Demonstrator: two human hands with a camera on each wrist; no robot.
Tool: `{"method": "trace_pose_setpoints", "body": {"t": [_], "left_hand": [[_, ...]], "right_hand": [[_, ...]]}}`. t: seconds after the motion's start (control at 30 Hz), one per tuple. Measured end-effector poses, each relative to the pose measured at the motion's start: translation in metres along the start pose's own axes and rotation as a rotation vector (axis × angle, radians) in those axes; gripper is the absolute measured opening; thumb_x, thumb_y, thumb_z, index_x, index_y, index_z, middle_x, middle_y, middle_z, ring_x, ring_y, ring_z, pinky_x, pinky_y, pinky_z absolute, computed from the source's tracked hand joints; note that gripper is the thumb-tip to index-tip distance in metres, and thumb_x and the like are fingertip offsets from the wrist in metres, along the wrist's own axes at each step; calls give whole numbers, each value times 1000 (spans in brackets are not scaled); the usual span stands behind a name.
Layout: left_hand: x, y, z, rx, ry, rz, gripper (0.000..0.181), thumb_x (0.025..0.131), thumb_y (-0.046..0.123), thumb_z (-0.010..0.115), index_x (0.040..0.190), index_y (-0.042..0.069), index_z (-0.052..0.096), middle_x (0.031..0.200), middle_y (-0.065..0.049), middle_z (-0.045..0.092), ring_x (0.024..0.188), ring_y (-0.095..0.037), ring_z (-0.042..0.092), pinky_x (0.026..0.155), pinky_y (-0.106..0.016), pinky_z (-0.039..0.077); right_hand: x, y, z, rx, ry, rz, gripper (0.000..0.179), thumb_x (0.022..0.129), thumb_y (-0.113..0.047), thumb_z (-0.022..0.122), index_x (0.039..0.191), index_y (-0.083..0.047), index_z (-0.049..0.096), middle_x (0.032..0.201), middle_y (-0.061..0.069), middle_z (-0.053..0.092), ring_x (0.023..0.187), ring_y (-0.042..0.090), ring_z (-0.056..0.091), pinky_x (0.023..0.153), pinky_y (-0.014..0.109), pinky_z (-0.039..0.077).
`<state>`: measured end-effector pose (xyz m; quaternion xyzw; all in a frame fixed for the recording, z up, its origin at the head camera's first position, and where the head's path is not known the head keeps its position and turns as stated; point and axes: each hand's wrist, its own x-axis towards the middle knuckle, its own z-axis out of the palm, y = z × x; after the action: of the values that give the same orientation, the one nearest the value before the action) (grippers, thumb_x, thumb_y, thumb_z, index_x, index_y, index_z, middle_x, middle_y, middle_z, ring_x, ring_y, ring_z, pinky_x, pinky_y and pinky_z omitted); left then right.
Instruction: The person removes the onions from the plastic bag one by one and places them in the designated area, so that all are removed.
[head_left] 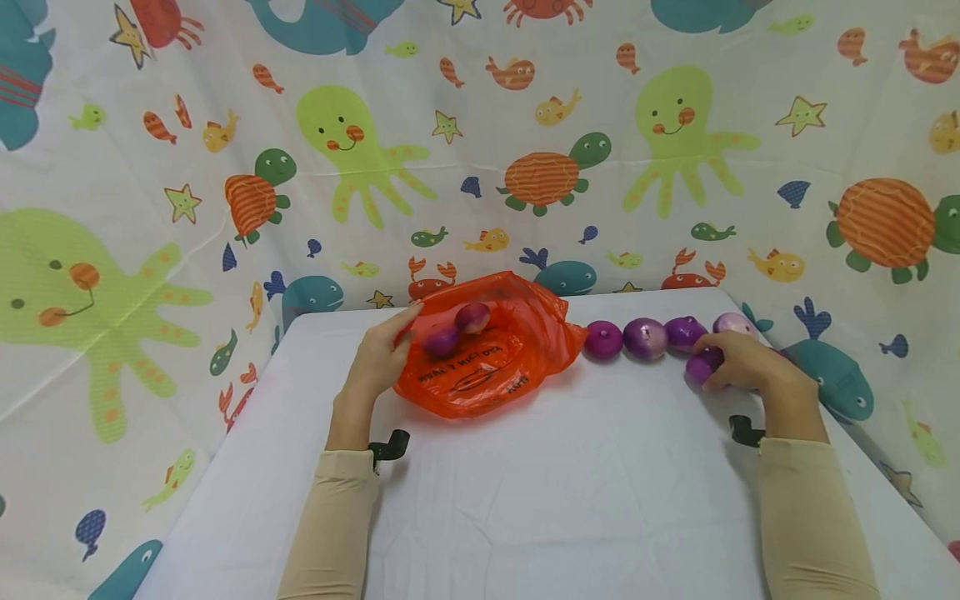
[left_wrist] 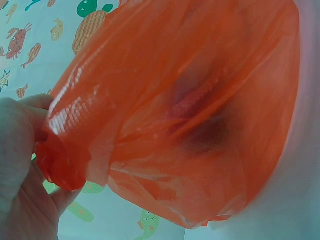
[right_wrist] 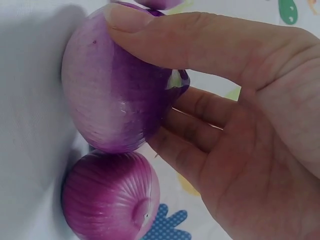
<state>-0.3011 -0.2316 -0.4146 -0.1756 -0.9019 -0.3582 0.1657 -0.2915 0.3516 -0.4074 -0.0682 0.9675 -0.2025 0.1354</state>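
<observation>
My left hand [head_left: 381,354] pinches the left edge of a red plastic bag [head_left: 480,396] with printed dark lettering. Two purple onions [head_left: 472,317] show inside it, near that hand. Close up in the left wrist view, the bag's bunched edge [left_wrist: 65,167] sits between thumb and fingers, and the contents are only a dark shadow through the film. At the right side of the table, my right hand [head_left: 757,364] grips a purple onion [right_wrist: 115,85], thumb on one side and fingers on the other. Another red onion [right_wrist: 110,195] lies right beside it in the right wrist view.
Several more onions [head_left: 645,339] stand in a row between the bag and my right hand, along the back of the white table [head_left: 555,500]. Behind the table hangs a curtain [head_left: 465,125] printed with sea animals. Each wrist wears a small black camera [head_left: 390,446].
</observation>
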Motion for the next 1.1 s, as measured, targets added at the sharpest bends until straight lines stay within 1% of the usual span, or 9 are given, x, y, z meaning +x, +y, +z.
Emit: {"method": "trace_pose_setpoints", "body": {"t": [0.17,0.33,0.43,0.53,0.63,0.77,0.87,1.0,1.1], "left_hand": [[0,1,-1,-1,1,3,59,104,1,58,157,26,49,158,-2,52,147,-28,50,117,-51,45],[0,2,-2,-7,-4,-9,60,104,0,58,157,27,48,159,-1,52,148,-28,49,117,-51,45],[0,2,-2,-8,-5,-12,60,103,1,58,157,26,49,159,-1,52,148,-28,49,117,-51,45],[1,2,-2,-4,-2,-7,60,103,0,58,157,26,49,159,-1,52,148,-28,49,118,-50,45],[1,1,-1,-3,-4,-4,60,104,0,58,157,26,49,159,-1,52,148,-28,49,118,-50,45],[0,3,-1,-9,-12,-8,59,104,1,57,157,26,48,160,0,51,148,-27,48,118,-50,45],[0,4,-1,-14,-13,-12,59,104,1,57,157,27,48,160,0,51,149,-27,48,118,-50,45],[0,4,-2,-14,-11,-14,59,104,2,57,157,27,48,160,0,51,149,-27,48,118,-50,44],[0,4,-2,-13,-10,-14,59,105,2,57,157,27,48,160,0,51,149,-27,48,118,-50,45]], "right_hand": [[1,0,-2,-2,3,0,65,81,-21,89,138,-6,61,132,32,58,117,50,53,98,76,47],[0,-3,-4,-20,32,-41,62,79,-19,90,133,-4,64,126,29,62,110,45,56,96,73,49],[0,-6,-4,-17,54,-53,61,81,-20,87,135,-3,63,125,28,64,110,44,58,97,72,49],[1,-11,-4,-9,106,-77,62,86,-23,85,139,-3,61,129,28,64,117,46,58,102,74,46],[4,-17,-3,-6,192,-129,62,90,-29,82,142,-4,60,135,28,63,128,49,53,109,75,40],[7,-28,0,-9,302,-209,62,93,-36,79,143,-6,58,143,26,59,137,49,48,112,74,36],[9,-41,3,25,347,-273,63,96,-36,76,148,-8,54,149,26,54,141,50,44,112,75,36],[13,-61,9,98,367,-340,61,99,-31,72,152,-9,50,152,24,50,138,50,46,111,75,38],[17,-75,15,150,357,-328,62,100,-33,70,155,-16,48,154,19,49,139,47,47,111,73,40]]}}
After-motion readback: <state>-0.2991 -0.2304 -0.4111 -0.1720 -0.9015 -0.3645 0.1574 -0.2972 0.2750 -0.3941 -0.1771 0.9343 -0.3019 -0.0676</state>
